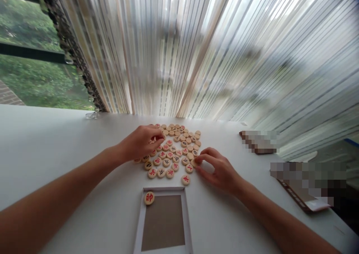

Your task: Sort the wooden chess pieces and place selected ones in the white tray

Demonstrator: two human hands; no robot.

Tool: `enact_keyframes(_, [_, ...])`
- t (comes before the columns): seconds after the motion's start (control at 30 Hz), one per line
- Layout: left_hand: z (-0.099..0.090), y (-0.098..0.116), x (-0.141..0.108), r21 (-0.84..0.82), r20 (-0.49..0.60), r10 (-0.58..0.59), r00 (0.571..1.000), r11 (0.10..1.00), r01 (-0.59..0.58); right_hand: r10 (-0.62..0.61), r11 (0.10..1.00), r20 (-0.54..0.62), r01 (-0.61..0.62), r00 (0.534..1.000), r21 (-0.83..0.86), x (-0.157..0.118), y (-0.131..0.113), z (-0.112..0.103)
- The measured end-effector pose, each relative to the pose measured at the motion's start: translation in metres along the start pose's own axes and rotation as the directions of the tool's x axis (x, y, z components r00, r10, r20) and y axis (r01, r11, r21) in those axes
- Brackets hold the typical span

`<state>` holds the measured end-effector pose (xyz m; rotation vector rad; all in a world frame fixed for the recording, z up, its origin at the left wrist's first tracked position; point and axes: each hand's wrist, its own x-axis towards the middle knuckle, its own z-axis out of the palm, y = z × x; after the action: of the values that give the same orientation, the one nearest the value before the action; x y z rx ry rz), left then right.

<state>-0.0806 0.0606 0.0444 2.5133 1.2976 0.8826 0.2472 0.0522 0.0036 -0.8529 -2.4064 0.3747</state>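
Many round wooden Chinese chess pieces lie spread on the white table, some showing red or black characters and others a blank face. Over the left part of the spread, my left hand is closed, thumb and fingertips pinched at a small Chinese chess piece that is partly hidden. At the right edge of the spread, my right hand grips a Chinese chess piece between thumb and index finger. A shallow white box with a brown-grey bottom lies nearest me; one red-character piece rests in its upper left corner.
The white table runs back to a striped string curtain and a window at left. A small clear object lies by the curtain's foot. At right are two partly blurred-out items, a brown-edged one and a larger one.
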Motion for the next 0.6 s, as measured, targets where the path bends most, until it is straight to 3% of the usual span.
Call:
enact_keyframes(0.33, [0.019, 0.0, -0.01, 0.15, -0.081, 0.066, 0.994, 0.987, -0.054, -0.094, 0.99, 0.031, 0.097, 0.995, -0.106, -0.001, 0.001, -0.001])
enact_keyframes(0.6, [0.023, -0.002, -0.012, 0.164, -0.063, 0.108, 0.992, 0.982, -0.097, -0.125, 0.99, 0.006, 0.125, 0.992, -0.064, -0.003, 0.001, -0.003])
